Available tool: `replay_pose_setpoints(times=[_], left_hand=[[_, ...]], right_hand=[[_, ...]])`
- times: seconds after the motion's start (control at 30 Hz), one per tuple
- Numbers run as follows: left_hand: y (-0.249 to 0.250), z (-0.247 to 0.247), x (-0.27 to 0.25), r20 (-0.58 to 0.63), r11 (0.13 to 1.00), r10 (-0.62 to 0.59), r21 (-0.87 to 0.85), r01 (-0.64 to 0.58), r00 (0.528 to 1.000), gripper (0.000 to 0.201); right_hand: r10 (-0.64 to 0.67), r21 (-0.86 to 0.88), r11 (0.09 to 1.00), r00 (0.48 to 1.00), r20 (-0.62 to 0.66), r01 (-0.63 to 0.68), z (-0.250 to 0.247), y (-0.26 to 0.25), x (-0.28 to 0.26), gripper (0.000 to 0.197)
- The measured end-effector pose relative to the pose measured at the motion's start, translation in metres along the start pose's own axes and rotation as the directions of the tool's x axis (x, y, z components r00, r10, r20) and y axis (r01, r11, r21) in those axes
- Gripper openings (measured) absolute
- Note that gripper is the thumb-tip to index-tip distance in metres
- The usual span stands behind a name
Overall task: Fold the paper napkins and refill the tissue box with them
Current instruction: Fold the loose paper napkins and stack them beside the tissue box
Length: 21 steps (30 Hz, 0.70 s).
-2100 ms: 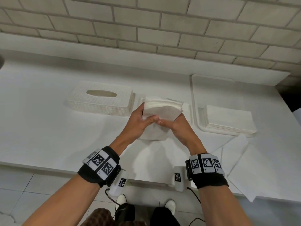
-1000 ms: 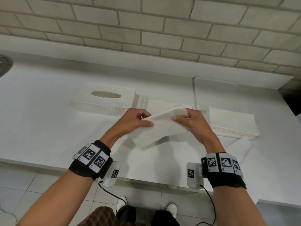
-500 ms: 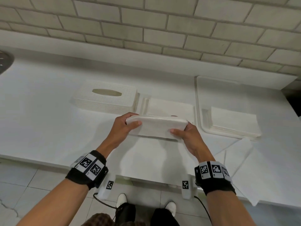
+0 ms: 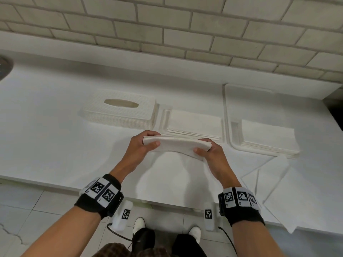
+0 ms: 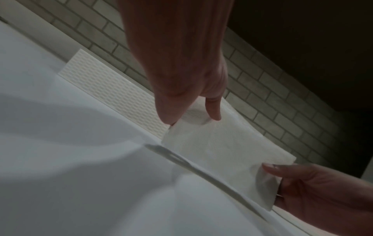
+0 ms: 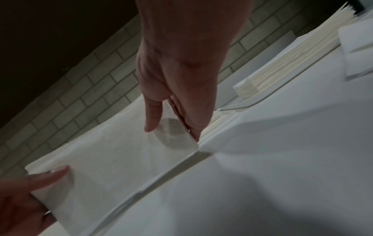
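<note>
White tissue box (image 4: pixel 120 110) beside napkin stack (image 4: pixel 194 123)

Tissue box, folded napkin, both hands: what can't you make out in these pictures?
- Tissue box contents: head view, the slot looks dark.
- Folded napkin layer count: edges too fine, ends covered by left hand and right hand.
- Loose napkins: cut off at the counter edge.

Soft, matt, faintly embossed paper in the folded napkin (image 4: pixel 176 143) and in the stacked napkins (image 4: pixel 268 138). Matt white plastic with a woven, basket-like texture on the tissue box (image 4: pixel 118 112). Smooth, matt white on the counter (image 4: pixel 46 136); rough, dull grey brick on the wall (image 4: pixel 167 25).
</note>
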<state>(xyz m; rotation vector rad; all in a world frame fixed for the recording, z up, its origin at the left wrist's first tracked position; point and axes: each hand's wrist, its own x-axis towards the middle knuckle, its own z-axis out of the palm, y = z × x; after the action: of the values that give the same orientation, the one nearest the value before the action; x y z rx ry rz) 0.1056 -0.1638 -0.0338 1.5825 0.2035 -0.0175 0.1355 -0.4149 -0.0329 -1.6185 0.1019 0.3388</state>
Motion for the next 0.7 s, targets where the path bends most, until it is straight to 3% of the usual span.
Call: replay_pose_setpoints(times=[0.2, 0.7], left_hand=[[-0.014, -0.005, 0.002, 0.003, 0.997, -0.058, 0.047, 0.058, 0.998, 0.024], [-0.021, -0.002, -0.003, 0.002, 0.990, -0.031, 0.135, 0.031, 1.000, 0.027]], right_hand=[[0.028, -0.038, 0.999, 1.000, -0.001, -0.028, 0.001, 0.010, 0.000, 0.021], [0.025, -0.126, 0.992, 0.999, 0.030, -0.021, 0.001, 0.005, -0.009, 0.025]])
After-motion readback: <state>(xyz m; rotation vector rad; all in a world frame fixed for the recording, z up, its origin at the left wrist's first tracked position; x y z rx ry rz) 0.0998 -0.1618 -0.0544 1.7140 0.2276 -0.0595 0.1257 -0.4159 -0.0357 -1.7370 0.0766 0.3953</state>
